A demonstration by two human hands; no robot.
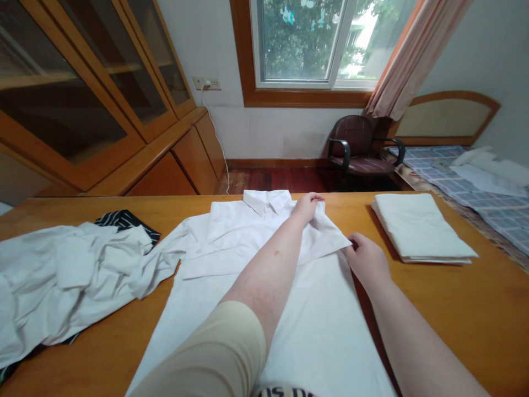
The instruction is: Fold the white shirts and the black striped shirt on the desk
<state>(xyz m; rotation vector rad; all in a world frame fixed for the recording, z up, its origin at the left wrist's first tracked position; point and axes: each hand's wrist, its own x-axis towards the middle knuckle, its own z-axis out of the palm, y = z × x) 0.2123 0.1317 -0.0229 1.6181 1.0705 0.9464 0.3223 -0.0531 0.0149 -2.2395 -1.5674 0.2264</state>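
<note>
A white collared shirt lies spread on the wooden table, its collar at the far edge. My left arm reaches across it, and my left hand is closed on the fabric at the shirt's right shoulder; its fingertips are partly hidden. My right hand pinches a pointed corner of the same shirt at its right side, drawing the cloth fairly taut. Below the shirt's folded edge, smooth white cloth runs toward me; whether it is part of the same shirt I cannot tell. A sleeve stretches left toward a heap of crumpled white clothes.
A folded white cloth stack rests on the table at the right. Black striped fabric shows under the left heap. Beyond the table stand a cabinet, an office chair and a bed.
</note>
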